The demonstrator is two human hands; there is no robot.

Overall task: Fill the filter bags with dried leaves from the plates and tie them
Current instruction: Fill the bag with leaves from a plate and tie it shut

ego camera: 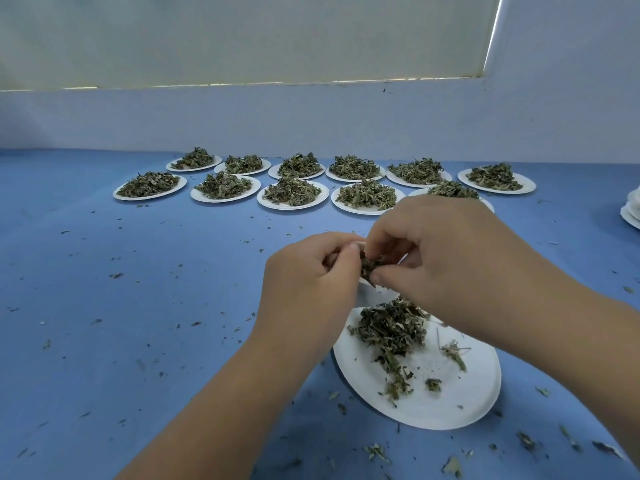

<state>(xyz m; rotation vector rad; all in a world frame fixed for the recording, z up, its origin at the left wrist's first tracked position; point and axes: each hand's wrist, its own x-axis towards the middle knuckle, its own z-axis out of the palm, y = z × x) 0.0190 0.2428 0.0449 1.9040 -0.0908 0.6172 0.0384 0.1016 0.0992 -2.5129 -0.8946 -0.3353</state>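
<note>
Holding the filter bag (372,295), left fingers (346,251) meet right fingers (384,277) pinching leaves (369,266) above a plate (450,403).

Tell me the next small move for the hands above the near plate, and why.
Probably push the pinch of leaves into the filter bag and let go: the right hand pinches them against the bag that the left hand grips, above the near plate.

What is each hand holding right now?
Left hand: closed, holding the white filter bag.
Right hand: closed, pinching dried leaves.
</note>
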